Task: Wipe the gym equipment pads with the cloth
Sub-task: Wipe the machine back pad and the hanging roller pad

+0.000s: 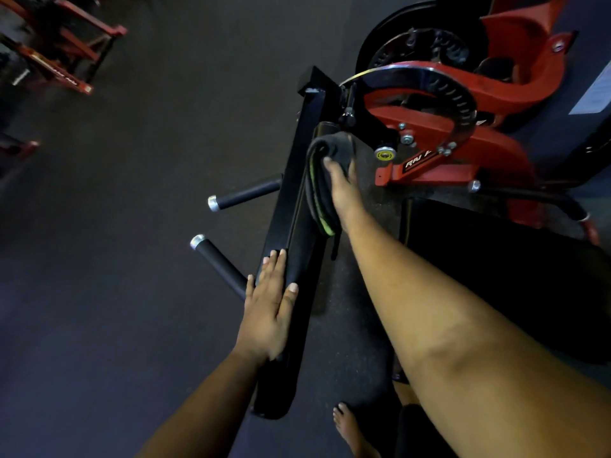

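Black cloth (pixel 322 190) on pad (pixel 299 259) — hands pressing.

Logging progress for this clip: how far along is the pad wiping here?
Done: nothing can be confirmed; no pad looks visibly cleaner. In hand: the right hand presses the dark cloth against the far part of the long black pad, while the left hand lies flat on its near part. Left: the stretch under the left hand, and the wide black pad to the right, which no hand touches.
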The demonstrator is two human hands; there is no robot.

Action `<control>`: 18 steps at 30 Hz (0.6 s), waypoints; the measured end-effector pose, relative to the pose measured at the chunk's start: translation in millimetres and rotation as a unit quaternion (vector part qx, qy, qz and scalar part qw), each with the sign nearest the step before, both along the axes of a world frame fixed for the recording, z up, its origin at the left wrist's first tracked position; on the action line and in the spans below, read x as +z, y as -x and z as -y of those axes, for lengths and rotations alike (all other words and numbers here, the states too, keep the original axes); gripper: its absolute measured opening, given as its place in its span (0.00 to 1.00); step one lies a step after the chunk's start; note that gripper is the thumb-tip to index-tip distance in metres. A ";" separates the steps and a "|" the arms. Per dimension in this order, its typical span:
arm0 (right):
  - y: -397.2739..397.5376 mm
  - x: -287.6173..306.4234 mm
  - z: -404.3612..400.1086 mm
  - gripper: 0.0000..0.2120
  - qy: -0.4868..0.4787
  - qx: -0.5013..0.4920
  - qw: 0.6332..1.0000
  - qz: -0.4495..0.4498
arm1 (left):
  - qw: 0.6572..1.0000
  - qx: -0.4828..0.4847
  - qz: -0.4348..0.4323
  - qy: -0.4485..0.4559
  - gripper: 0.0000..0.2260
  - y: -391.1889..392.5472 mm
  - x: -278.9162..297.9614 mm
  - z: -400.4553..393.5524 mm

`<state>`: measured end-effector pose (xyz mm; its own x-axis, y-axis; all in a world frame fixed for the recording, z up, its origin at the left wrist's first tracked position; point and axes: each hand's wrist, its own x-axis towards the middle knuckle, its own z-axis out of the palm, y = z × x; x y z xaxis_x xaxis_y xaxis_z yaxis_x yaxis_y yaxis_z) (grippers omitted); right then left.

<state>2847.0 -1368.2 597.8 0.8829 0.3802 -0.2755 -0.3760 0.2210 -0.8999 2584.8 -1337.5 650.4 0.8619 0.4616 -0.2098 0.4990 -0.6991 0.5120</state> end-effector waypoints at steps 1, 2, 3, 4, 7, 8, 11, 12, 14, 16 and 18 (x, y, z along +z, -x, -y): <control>11.6 -6.7 1.7 0.40 0.000 0.013 0.999 -0.040 | 1.000 0.000 0.002 0.005 0.28 1.0 0.6 -0.2; 27.7 -13.9 4.8 0.43 0.010 0.021 0.996 -0.087 | 1.000 0.001 0.005 0.009 0.28 0.0 0.7 -0.3; 45.5 -27.8 5.7 0.48 0.027 0.021 0.992 -0.121 | 1.000 0.001 0.007 0.011 0.27 -0.6 0.3 -0.8; 69.6 -41.8 9.3 0.52 0.044 0.019 0.990 -0.136 | 1.000 0.001 0.008 0.013 0.27 -0.4 -0.2 -0.5; 146.8 -35.8 36.9 0.49 0.069 0.041 0.992 -0.101 | 1.000 0.001 0.016 0.017 0.27 0.2 -2.6 -0.5; 159.3 -23.1 44.6 0.45 0.069 0.055 0.994 -0.066 | 1.000 0.002 0.023 0.022 0.26 0.7 -3.0 -0.7; 135.4 -12.1 31.7 0.43 0.057 0.008 0.998 0.022 | 0.998 0.012 0.049 0.039 0.28 3.3 -3.2 -1.4; 112.5 -11.3 20.3 0.43 0.062 -0.017 0.998 0.026 | 0.997 0.017 0.052 0.046 0.29 2.7 -3.2 -1.4; 76.9 -14.9 3.8 0.44 0.082 -0.032 0.995 0.038 | 0.996 0.023 0.058 0.063 0.30 4.0 -2.5 -1.0; 87.3 -2.1 5.6 0.45 0.079 -0.036 0.996 0.036 | 0.994 0.026 0.077 0.078 0.32 6.4 -2.5 -2.8; 115.1 -1.7 16.4 0.45 0.090 -0.023 0.995 0.039 | 0.990 0.031 0.099 0.098 0.32 6.1 -4.4 -4.8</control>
<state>2731.9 -1384.5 596.0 0.9197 0.2899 -0.2648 -0.2963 0.0699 -0.9525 2578.8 -1332.7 646.1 0.8669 0.4815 -0.1294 0.4131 -0.5485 0.7270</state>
